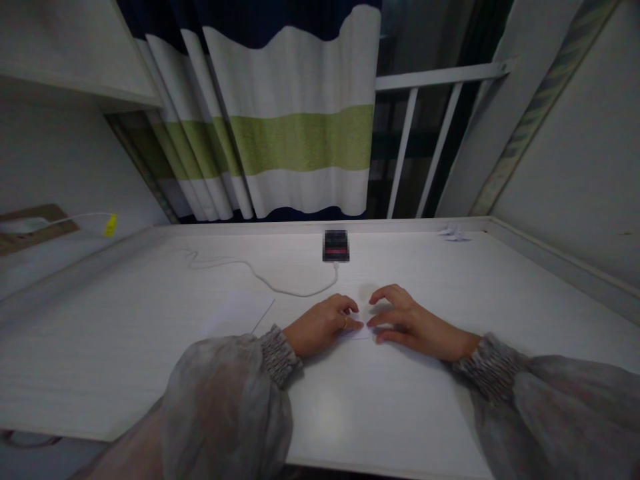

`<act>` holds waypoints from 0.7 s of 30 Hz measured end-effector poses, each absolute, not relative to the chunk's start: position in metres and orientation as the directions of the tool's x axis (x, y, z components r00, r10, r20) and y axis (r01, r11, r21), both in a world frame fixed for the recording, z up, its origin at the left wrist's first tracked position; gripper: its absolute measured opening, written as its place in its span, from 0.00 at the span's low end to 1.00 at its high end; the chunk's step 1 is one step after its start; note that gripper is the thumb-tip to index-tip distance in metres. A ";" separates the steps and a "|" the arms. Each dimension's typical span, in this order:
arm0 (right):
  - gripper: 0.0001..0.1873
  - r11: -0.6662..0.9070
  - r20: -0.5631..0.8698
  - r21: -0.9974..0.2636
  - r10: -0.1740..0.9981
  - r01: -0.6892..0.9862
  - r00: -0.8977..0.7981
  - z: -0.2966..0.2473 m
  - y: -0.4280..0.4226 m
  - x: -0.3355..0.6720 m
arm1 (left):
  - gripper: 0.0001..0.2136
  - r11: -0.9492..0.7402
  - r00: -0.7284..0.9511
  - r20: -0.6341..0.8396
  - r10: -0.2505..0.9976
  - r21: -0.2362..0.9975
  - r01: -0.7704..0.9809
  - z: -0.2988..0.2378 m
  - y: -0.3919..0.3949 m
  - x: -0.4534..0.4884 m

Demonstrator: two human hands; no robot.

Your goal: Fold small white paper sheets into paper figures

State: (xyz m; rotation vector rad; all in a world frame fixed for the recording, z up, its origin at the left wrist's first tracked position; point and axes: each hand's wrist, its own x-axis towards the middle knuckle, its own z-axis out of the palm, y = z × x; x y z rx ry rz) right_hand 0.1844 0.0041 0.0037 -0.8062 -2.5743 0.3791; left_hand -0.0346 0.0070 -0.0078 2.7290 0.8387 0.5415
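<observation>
A small piece of white paper (359, 333) lies on the white table, mostly covered by my fingers. My left hand (327, 325) is curled over it, its fingers and thumb holding the paper against the table. My right hand (400, 320) comes from the other side with its fingers apart. Its fingertips hover by the paper's right edge; whether they touch it I cannot tell. To the left lies a larger white sheet of paper (240, 313), flat, partly behind my left sleeve.
A dark device (336, 246), blurred out, stands at the back with a white cable (280, 288) running left from it. Some folded white paper (454, 233) lies in the back right corner. A striped curtain (300, 133) hangs behind the table (390, 413).
</observation>
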 end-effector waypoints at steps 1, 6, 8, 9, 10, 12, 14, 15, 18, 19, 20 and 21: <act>0.09 0.805 0.315 -0.352 0.583 0.478 -0.749 0.003 0.003 0.183 | 0.13 -0.810 0.769 0.277 0.576 0.318 0.493 -0.008 0.008 -0.034; 0.08 0.828 0.304 -0.349 0.543 0.439 -0.783 0.000 -0.002 0.174 | 0.14 -0.829 0.791 0.283 0.542 0.335 0.448 -0.007 0.008 -0.033; 0.08 0.830 0.305 -0.347 0.541 0.437 -0.784 -0.002 -0.002 0.172 | 0.14 -0.829 0.789 0.291 0.542 0.341 0.443 -0.006 0.006 -0.033; 0.09 0.831 0.308 -0.345 0.540 0.437 -0.784 -0.002 -0.001 0.171 | 0.14 -0.828 0.786 0.293 0.544 0.342 0.445 -0.005 0.005 -0.032; 0.09 0.832 0.308 -0.347 0.537 0.433 -0.785 -0.002 -0.001 0.171 | 0.13 -0.827 0.785 0.294 0.545 0.340 0.447 -0.004 0.004 -0.032; 0.09 0.832 0.302 -0.360 0.532 0.422 -0.791 -0.003 0.001 0.171 | 0.13 -0.830 0.791 0.286 0.541 0.333 0.448 -0.001 0.002 -0.032; 0.09 0.829 0.297 -0.379 0.529 0.410 -0.795 -0.003 0.002 0.173 | 0.13 -0.832 0.797 0.275 0.538 0.328 0.448 0.001 0.001 -0.032; 0.10 0.828 0.299 -0.387 0.529 0.406 -0.794 -0.003 0.003 0.174 | 0.12 -0.832 0.799 0.270 0.537 0.327 0.448 0.002 0.001 -0.032; 0.10 0.830 0.310 -0.378 0.531 0.410 -0.789 -0.003 0.004 0.175 | 0.09 -0.830 0.803 0.257 0.537 0.328 0.451 0.003 0.002 -0.031; 0.10 0.834 0.311 -0.367 0.527 0.411 -0.791 -0.003 0.004 0.174 | 0.09 -0.831 0.806 0.253 0.535 0.329 0.448 0.003 0.003 -0.031; 0.10 0.841 0.314 -0.354 0.519 0.409 -0.795 -0.003 0.003 0.174 | 0.09 -0.832 0.809 0.250 0.531 0.332 0.444 0.003 0.003 -0.031; 0.11 0.849 0.317 -0.341 0.508 0.404 -0.801 -0.003 0.003 0.173 | 0.09 -0.833 0.812 0.249 0.528 0.337 0.438 0.002 0.004 -0.031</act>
